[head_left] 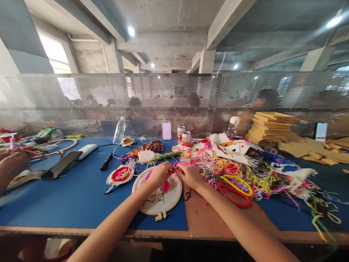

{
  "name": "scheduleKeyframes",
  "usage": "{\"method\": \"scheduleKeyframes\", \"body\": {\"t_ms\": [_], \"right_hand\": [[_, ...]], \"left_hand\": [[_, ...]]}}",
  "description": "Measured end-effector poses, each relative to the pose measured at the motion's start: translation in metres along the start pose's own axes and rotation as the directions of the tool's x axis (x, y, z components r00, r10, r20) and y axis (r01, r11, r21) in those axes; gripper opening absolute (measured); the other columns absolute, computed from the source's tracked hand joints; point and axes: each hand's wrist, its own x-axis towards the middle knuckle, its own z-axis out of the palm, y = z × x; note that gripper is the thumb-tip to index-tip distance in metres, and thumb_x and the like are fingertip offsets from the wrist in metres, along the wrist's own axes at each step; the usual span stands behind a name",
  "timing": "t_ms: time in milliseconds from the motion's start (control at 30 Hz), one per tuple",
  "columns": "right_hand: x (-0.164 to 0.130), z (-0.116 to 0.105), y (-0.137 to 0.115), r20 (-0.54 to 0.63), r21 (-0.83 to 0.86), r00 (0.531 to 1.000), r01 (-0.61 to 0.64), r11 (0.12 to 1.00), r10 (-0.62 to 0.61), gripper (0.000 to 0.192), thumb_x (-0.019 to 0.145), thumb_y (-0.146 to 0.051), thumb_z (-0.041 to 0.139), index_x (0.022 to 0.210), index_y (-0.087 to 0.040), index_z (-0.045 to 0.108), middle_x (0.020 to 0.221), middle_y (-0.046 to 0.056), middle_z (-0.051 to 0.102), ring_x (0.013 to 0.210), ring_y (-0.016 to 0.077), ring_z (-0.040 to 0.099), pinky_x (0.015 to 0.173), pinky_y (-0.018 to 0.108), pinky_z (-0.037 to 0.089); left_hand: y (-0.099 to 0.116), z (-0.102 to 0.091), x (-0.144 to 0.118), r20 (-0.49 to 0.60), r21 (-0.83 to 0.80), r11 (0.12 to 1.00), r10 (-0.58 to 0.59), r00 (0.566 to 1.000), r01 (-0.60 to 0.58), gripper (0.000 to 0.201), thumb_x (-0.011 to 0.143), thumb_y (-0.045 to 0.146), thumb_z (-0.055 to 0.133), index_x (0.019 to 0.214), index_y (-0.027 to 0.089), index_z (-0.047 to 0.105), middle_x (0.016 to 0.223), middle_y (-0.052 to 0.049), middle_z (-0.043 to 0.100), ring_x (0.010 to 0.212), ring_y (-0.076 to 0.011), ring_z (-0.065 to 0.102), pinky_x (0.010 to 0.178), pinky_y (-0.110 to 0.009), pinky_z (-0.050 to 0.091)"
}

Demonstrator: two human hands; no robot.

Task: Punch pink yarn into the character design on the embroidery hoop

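My left hand (162,174) and my right hand (191,175) meet over the far edge of a round embroidery hoop (156,209), their fingertips pinched close together. Whatever lies between the fingers is too small to make out. White fabric with drawn outlines and bright pink stitching is stretched in the hoop, which lies flat with its screw clamp facing me. My left forearm crosses part of the fabric and hides it. To the right of my right hand, scissors with red and yellow handles (236,195) rest against a heap of tangled yarn (245,174).
Left of the hoop lie a round pink-and-red stitched patch (121,174) and a black pen-like tool (106,162). Behind stand a water bottle (119,131), drink cans (186,139) and a phone (166,131). Cardboard envelopes (268,127) are stacked right. Another person's hand (12,163) is far left.
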Motion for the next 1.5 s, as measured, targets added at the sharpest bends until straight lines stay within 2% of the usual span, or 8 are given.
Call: {"method": "scheduleKeyframes", "body": {"t_ms": [133, 300, 567, 867, 1167, 1367, 1433, 1500], "right_hand": [[0.000, 0.001, 0.001, -0.029, 0.016, 0.999, 0.016, 1.000, -0.015, 0.017, 0.088, -0.031, 0.047, 0.089, -0.023, 0.062, 0.073, 0.000, 0.069, 0.065, 0.0157, 0.063, 0.054, 0.021, 0.031], [0.001, 0.001, 0.004, -0.100, 0.015, 0.994, 0.042, 0.999, -0.040, 0.014, 0.087, -0.028, 0.049, 0.087, -0.023, 0.062, 0.089, 0.001, 0.065, 0.069, 0.0132, 0.060, 0.054, 0.021, 0.032], [0.003, -0.006, 0.008, -0.182, -0.047, 0.983, -0.014, 0.999, 0.005, 0.021, 0.089, -0.031, 0.044, 0.085, -0.022, 0.063, 0.106, 0.004, 0.055, 0.060, 0.0084, 0.055, 0.049, 0.020, 0.030], [0.008, -0.015, 0.024, -0.181, -0.181, 0.983, -0.073, 0.981, 0.040, 0.019, 0.089, -0.025, 0.041, 0.089, -0.020, 0.059, 0.104, 0.005, 0.057, 0.065, 0.0121, 0.056, 0.049, 0.022, 0.030], [0.009, -0.014, 0.030, -0.156, -0.117, 0.981, -0.132, 0.984, 0.113, 0.022, 0.091, -0.025, 0.037, 0.092, -0.021, 0.058, 0.096, 0.005, 0.061, 0.065, 0.0131, 0.057, 0.052, 0.023, 0.031], [0.010, -0.016, 0.034, -0.201, -0.042, 0.957, -0.223, 0.974, 0.210, 0.022, 0.092, -0.025, 0.034, 0.093, -0.020, 0.055, 0.085, 0.004, 0.064, 0.065, 0.0158, 0.058, 0.049, 0.023, 0.027], [0.011, -0.017, 0.035, -0.207, 0.038, 0.946, -0.246, 0.969, 0.248, 0.021, 0.091, -0.025, 0.033, 0.094, -0.020, 0.054, 0.078, 0.003, 0.064, 0.063, 0.0161, 0.058, 0.050, 0.022, 0.029], [0.011, -0.017, 0.036, -0.218, 0.191, 0.929, -0.260, 0.947, 0.299, 0.019, 0.089, -0.025, 0.035, 0.092, -0.020, 0.053, 0.073, 0.002, 0.064, 0.061, 0.0160, 0.058, 0.052, 0.023, 0.033]], "left_hand": [[-0.003, 0.001, 0.000, -0.011, 0.011, 1.000, -0.002, 1.000, 0.002, 0.019, 0.086, 0.019, 0.048, 0.084, 0.015, 0.066, 0.080, -0.005, 0.061, 0.072, -0.0151, 0.057, 0.065, -0.022, 0.041], [-0.005, 0.004, 0.001, 0.002, 0.044, 0.999, -0.012, 1.000, 0.012, 0.019, 0.084, 0.018, 0.048, 0.080, 0.015, 0.066, 0.078, -0.005, 0.061, 0.071, -0.0150, 0.056, 0.063, -0.022, 0.039], [0.003, -0.003, -0.001, 0.008, 0.054, 0.998, -0.027, 1.000, 0.027, 0.023, 0.085, 0.020, 0.045, 0.078, 0.015, 0.067, 0.075, -0.005, 0.059, 0.068, -0.0147, 0.054, 0.060, -0.023, 0.036], [0.001, -0.006, 0.001, 0.012, 0.108, 0.990, -0.090, 0.996, 0.088, 0.021, 0.081, 0.020, 0.047, 0.073, 0.015, 0.065, 0.076, -0.005, 0.061, 0.067, -0.0145, 0.055, 0.060, -0.023, 0.036], [0.003, -0.013, 0.000, -0.044, 0.080, 0.995, -0.049, 0.998, 0.052, 0.022, 0.083, 0.020, 0.045, 0.077, 0.015, 0.066, 0.078, -0.005, 0.061, 0.067, -0.0137, 0.054, 0.059, -0.023, 0.037], [0.006, -0.016, -0.001, -0.055, 0.091, 0.996, 0.021, 0.998, -0.016, 0.020, 0.083, 0.019, 0.045, 0.079, 0.016, 0.065, 0.079, -0.005, 0.061, 0.072, -0.0145, 0.054, 0.062, -0.023, 0.039], [0.005, -0.016, 0.000, -0.081, 0.130, 0.991, 0.021, 0.997, -0.010, 0.020, 0.083, 0.019, 0.045, 0.079, 0.016, 0.064, 0.079, -0.005, 0.061, 0.074, -0.0153, 0.055, 0.064, -0.024, 0.039], [0.003, -0.017, 0.000, -0.101, 0.176, 0.984, 0.006, 0.995, 0.012, 0.020, 0.084, 0.020, 0.044, 0.079, 0.015, 0.063, 0.080, -0.005, 0.061, 0.075, -0.0158, 0.055, 0.064, -0.024, 0.040]]}}
